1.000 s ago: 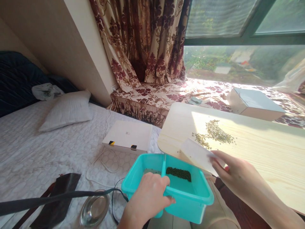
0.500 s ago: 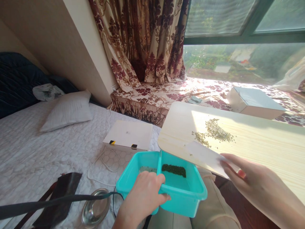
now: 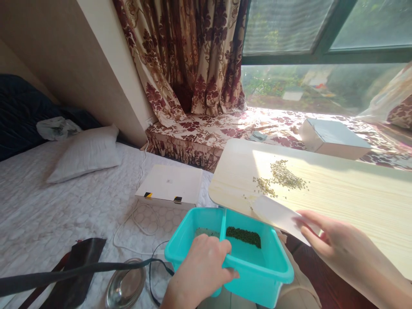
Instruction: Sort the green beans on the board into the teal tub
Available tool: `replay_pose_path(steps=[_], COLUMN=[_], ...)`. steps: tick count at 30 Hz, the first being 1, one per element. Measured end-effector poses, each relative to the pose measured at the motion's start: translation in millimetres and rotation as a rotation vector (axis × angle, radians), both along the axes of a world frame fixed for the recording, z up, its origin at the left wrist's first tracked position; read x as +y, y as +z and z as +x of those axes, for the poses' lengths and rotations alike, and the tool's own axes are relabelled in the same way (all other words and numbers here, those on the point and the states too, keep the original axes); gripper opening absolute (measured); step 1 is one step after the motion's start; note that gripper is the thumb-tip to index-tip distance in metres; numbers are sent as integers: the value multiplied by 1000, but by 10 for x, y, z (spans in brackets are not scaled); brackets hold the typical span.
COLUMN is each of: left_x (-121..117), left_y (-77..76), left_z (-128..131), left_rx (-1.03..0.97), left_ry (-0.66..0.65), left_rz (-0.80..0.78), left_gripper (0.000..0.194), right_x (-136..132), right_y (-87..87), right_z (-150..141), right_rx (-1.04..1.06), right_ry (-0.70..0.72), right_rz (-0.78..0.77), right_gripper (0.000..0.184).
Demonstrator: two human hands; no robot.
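My left hand (image 3: pixel 201 268) grips the near rim of a turquoise two-compartment plastic bin (image 3: pixel 272 281) held just under the edge of a light wooden table (image 3: pixel 354 201). A small heap of dark green beans (image 3: pixel 243 236) lies in the bin's right compartment. My right hand (image 3: pixel 334 246) holds a white card (image 3: pixel 277 214) flat on the table near its front edge. A scatter of pale green beans (image 3: pixel 283 177) lies on the tabletop just beyond the card.
A white box (image 3: pixel 170 185) and a white cable lie on the quilted bed (image 3: pixel 64 206), with a pillow (image 3: pixel 85 152) further left. A metal bowl (image 3: pixel 126 286) and a black strap sit at lower left. Another box (image 3: pixel 334 139) rests on the floral window seat.
The card has been lowered from tilted over the bin to lying on the table edge. The bin shifted slightly left, then back right, still in my left hand.
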State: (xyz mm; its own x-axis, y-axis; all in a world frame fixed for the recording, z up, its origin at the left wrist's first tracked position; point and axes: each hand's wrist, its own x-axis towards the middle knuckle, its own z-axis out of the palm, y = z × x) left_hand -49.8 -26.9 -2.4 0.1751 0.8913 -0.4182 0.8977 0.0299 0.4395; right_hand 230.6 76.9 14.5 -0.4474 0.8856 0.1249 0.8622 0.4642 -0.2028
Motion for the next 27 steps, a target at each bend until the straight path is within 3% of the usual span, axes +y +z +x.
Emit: replay_pose_path(steps=[8, 14, 19, 27], left_x=[10, -4, 6, 16], left_y=[3, 13, 7, -7], left_z=[11, 17, 14, 19], left_rx=[26, 30, 38, 24], left_ry=[-9, -8, -11, -9], left_rz=[5, 18, 18, 22], left_gripper=[31, 31, 32, 31], right_x=[-30, -36, -92, 178], right_y=[105, 78, 76, 186], right_z=[-150, -182, -182, -416], right_rx=[68, 111, 120, -24], right_ry=[-25, -24, 39, -127], right_rz=[21, 29, -64, 92], right_gripper=[28, 29, 29, 29])
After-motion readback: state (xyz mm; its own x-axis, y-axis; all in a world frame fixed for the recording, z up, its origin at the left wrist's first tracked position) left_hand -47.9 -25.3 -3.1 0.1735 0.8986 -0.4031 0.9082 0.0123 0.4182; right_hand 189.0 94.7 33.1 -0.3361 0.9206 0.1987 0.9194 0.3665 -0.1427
